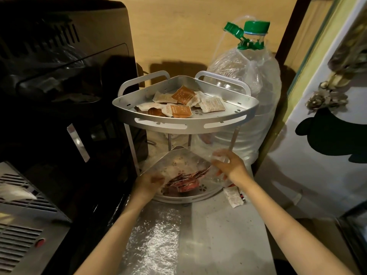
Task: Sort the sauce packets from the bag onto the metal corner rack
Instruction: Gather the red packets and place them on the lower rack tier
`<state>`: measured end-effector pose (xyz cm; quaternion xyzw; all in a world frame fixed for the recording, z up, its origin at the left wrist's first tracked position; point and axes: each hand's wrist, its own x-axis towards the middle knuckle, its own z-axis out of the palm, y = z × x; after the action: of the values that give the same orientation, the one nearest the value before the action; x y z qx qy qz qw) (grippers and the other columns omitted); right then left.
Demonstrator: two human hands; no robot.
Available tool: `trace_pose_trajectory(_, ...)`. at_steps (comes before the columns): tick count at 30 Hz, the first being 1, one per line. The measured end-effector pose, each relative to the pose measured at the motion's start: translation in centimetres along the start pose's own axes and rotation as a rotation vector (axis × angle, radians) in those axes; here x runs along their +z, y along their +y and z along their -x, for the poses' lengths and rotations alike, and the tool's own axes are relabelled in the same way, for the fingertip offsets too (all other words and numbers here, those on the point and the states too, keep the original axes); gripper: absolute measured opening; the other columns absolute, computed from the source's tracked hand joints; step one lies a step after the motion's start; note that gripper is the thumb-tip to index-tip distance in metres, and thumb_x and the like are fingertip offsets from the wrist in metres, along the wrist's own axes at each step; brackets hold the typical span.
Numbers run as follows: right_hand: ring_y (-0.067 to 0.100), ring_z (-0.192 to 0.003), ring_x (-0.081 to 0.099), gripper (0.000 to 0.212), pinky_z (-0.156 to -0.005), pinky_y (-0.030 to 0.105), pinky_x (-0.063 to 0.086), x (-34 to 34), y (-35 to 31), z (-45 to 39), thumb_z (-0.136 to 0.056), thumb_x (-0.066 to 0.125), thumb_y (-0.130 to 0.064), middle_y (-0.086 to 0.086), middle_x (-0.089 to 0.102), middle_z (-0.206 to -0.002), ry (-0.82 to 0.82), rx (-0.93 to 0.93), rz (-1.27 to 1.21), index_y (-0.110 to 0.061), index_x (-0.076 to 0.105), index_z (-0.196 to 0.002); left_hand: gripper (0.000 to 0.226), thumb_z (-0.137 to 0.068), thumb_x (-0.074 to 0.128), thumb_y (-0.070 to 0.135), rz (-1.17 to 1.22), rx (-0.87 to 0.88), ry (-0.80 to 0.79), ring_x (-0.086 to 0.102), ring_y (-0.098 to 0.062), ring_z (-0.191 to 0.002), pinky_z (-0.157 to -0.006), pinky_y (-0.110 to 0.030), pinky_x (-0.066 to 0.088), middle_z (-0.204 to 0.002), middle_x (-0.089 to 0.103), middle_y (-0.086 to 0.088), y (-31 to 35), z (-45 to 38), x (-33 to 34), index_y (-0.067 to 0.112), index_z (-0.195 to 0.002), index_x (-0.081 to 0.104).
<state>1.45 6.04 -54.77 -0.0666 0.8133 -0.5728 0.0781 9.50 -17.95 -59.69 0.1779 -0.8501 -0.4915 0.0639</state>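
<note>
— Several sauce packets (179, 103), brown and white, lie on the top tier of the metal corner rack (186, 121).
— And the bag?
— The clear plastic bag (184, 171) sits over the lower tier, red packets (185, 181) inside; left hand (149, 182) and right hand (228, 165) each close their grip on it. One white packet (233, 197) lies on the worktop (218, 235).

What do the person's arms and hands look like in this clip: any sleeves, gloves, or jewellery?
Both forearms are bare up to the frame's bottom edge, with no sleeves in view. The left hand and right hand wear no gloves. No watch, bracelet or ring is visible, though the dim light and the clear plastic over the fingers make small rings hard to rule out.
</note>
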Motion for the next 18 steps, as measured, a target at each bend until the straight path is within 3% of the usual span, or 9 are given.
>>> trace_pose_trajectory(2,0.015,-0.053,0.061,0.048,-0.039,0.02,0.045,-0.4,0.5,0.0,-0.079,0.071,-0.015,-0.001,0.055,-0.106,-0.059,0.057,0.053,-0.023,0.048,-0.119,0.016,-0.08,0.067,0.005,0.016,-0.001,0.027,0.059,-0.015,-0.081,-0.07,-0.018,0.041,-0.073,0.062,0.006,0.2,-0.1,0.2,0.02,-0.075,0.065)
trace_pose_trajectory(4,0.019,-0.055,0.063,0.052,-0.042,0.024,0.048,-0.5,0.9,-0.1,-0.079,0.069,-0.009,0.007,0.059,-0.103,-0.104,0.147,0.101,-0.016,0.045,-0.125,0.01,-0.08,0.066,0.005,0.046,0.007,0.069,0.058,-0.015,-0.081,-0.067,-0.018,0.041,-0.082,0.066,-0.006,0.5,-0.1,0.3,0.006,-0.089,0.07)
trace_pose_trajectory(6,0.02,-0.056,0.065,0.034,-0.043,0.024,0.05,-0.5,1.0,0.0,-0.083,0.065,-0.01,0.013,0.067,-0.094,-0.126,0.199,0.137,-0.005,0.056,-0.116,0.016,-0.08,0.066,0.005,0.102,-0.008,0.116,0.06,-0.018,-0.082,-0.072,-0.026,0.044,-0.091,0.069,-0.014,0.4,-0.3,0.3,-0.002,-0.094,0.07)
trace_pose_trajectory(8,0.021,-0.058,0.064,0.019,-0.046,0.021,0.05,-0.4,0.9,0.2,-0.085,0.062,-0.012,0.013,0.07,-0.083,-0.084,0.162,0.095,-0.005,0.066,-0.103,0.018,-0.08,0.067,0.007,0.135,-0.009,0.161,0.064,-0.024,-0.085,-0.075,-0.031,0.046,-0.094,0.071,-0.017,0.5,-0.3,0.0,-0.002,-0.095,0.07)
trace_pose_trajectory(11,0.019,-0.069,0.068,0.017,-0.054,0.013,0.052,-0.1,0.8,0.3,-0.088,0.059,-0.012,0.011,0.07,-0.089,0.041,-0.002,-0.057,-0.007,0.068,-0.102,0.021,-0.081,0.067,0.009,0.154,0.049,0.23,0.062,-0.019,-0.087,-0.074,-0.022,0.044,-0.096,0.07,-0.012,1.2,-0.3,-0.7,-0.001,-0.099,0.069)
trace_pose_trajectory(14,0.002,-0.06,0.067,0.02,-0.053,0.014,0.053,0.1,0.3,0.4,-0.088,0.058,-0.015,0.007,0.068,-0.092,0.042,-0.041,-0.082,-0.006,0.065,-0.105,0.02,-0.081,0.066,0.008,0.161,0.103,0.249,0.061,-0.009,-0.077,-0.061,-0.005,0.042,-0.091,0.068,-0.007,2.1,-0.3,-1.5,-0.001,-0.099,0.07)
trace_pose_trajectory(16,0.014,-0.066,0.069,0.02,-0.061,0.024,0.057,0.1,0.1,0.2,-0.089,0.057,-0.016,0.01,0.07,-0.092,0.084,-0.088,-0.079,-0.005,0.067,-0.103,0.021,-0.079,0.069,0.012,0.18,0.134,0.265,0.061,0.002,-0.072,-0.062,-0.003,0.043,-0.09,0.068,-0.003,2.7,0.0,-2.1,0.001,-0.097,0.071)
trace_pose_trajectory(18,0.022,-0.071,0.068,0.02,-0.069,0.033,0.056,0.0,-0.4,0.0,-0.091,0.055,-0.017,0.008,0.071,-0.087,0.137,-0.149,-0.024,-0.009,0.067,-0.103,0.021,-0.078,0.07,0.012,0.205,0.174,0.296,0.064,-0.005,-0.076,-0.064,-0.003,0.045,-0.089,0.068,-0.004,3.4,0.2,-2.6,0.001,-0.095,0.071)
